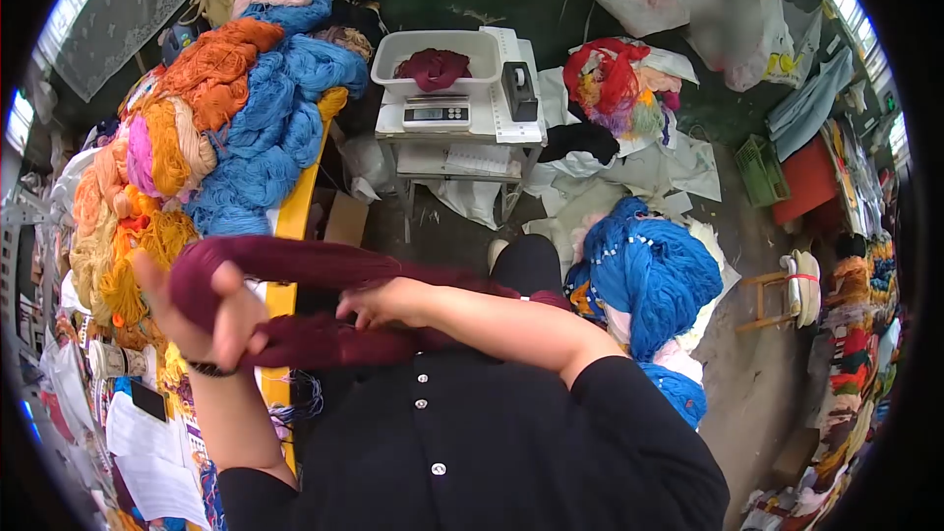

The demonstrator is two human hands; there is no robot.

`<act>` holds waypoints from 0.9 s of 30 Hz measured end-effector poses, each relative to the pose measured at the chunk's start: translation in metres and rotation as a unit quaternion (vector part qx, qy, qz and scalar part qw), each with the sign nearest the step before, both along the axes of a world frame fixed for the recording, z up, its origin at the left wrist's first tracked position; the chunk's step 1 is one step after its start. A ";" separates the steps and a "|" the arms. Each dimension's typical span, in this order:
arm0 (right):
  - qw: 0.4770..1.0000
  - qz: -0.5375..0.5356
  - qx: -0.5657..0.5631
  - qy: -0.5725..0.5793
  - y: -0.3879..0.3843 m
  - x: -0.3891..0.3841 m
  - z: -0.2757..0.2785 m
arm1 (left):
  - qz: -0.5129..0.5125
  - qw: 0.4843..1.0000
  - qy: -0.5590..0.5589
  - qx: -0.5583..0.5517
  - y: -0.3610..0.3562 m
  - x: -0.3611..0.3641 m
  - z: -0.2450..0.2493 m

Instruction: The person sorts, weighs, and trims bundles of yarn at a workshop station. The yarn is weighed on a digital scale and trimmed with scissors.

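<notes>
A long maroon skein of yarn (pixel 295 259) is looped round my left hand (pixel 211 320), which holds it with the fingers partly spread. Two strands of the loop stretch right across my front toward my lap, the far end hidden behind my right forearm. My right hand (pixel 379 302) lies between the strands near the lower one, fingers bent, apart and slightly blurred, not closed round the yarn. More maroon yarn (pixel 434 69) sits in a white plastic tub (pixel 383 61) on a digital scale (pixel 437 115) ahead of me.
At left, a yellow-edged table (pixel 300 199) carries heaped blue yarn (pixel 261 128) and orange yarn (pixel 221 69), plus papers and a phone (pixel 148 399). Right of my knee lies a blue yarn pile (pixel 654 270). A small wooden stool (pixel 767 300) and green crate (pixel 759 172) stand farther right.
</notes>
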State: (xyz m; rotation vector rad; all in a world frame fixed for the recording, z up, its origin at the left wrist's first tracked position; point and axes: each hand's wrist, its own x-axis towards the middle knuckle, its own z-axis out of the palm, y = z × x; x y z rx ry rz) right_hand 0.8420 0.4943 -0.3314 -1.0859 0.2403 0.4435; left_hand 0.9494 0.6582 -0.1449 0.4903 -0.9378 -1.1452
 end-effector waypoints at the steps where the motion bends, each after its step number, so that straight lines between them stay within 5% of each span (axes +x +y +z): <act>1: 0.993 -0.010 -0.121 -0.006 -0.001 0.002 0.001 | 0.020 1.000 -0.012 0.006 0.015 -0.005 0.011; 3: 0.917 -0.139 -0.289 -0.235 -0.022 0.019 -0.054 | -0.017 0.992 -0.065 -0.108 0.045 0.005 0.001; 5: 0.833 -0.260 -0.434 -0.226 -0.052 0.020 -0.006 | -0.043 0.984 -0.088 -0.149 0.057 0.008 -0.010; 6: 0.725 -0.307 -0.574 -0.226 -0.060 0.023 0.001 | -0.051 0.986 -0.073 -0.143 0.062 0.010 -0.025; 7: 0.688 -0.301 -0.615 -0.240 -0.068 0.016 0.020 | -0.057 0.987 -0.058 -0.138 0.066 0.012 -0.043; 9: 0.626 -0.289 -0.682 -0.243 -0.083 0.009 0.053 | 0.119 0.989 0.035 0.083 0.076 -0.014 -0.075; 10: 0.596 -0.288 -0.708 -0.246 -0.088 0.010 0.062 | 0.122 0.977 0.101 0.143 0.082 -0.013 -0.116; 12: 0.554 -0.289 -0.729 -0.280 -0.087 0.005 0.082 | 0.019 0.934 -0.084 0.347 0.056 -0.001 -0.151; 13: 0.547 -0.255 -0.748 -0.276 -0.082 0.001 0.096 | 0.024 0.864 -0.179 0.470 0.031 -0.014 -0.155; 14: 0.538 -0.219 -0.767 -0.272 -0.076 -0.001 0.106 | 0.073 0.732 -0.487 0.472 0.021 -0.014 -0.192; 16: 0.558 -0.204 -0.755 -0.277 -0.062 0.001 0.109 | 0.124 0.681 -0.583 0.425 0.004 -0.026 -0.179; 21: 0.524 -0.050 -0.806 -0.268 -0.021 0.006 0.106 | 0.383 0.816 -0.374 0.218 -0.017 -0.016 -0.156; 23: 0.498 -0.035 -0.814 -0.297 -0.009 0.013 0.111 | 0.357 0.884 -0.261 0.153 -0.020 -0.011 -0.143; 27: 0.489 -0.006 -0.806 -0.334 -0.001 0.023 0.150 | 0.121 0.991 -0.031 0.052 -0.037 -0.021 -0.119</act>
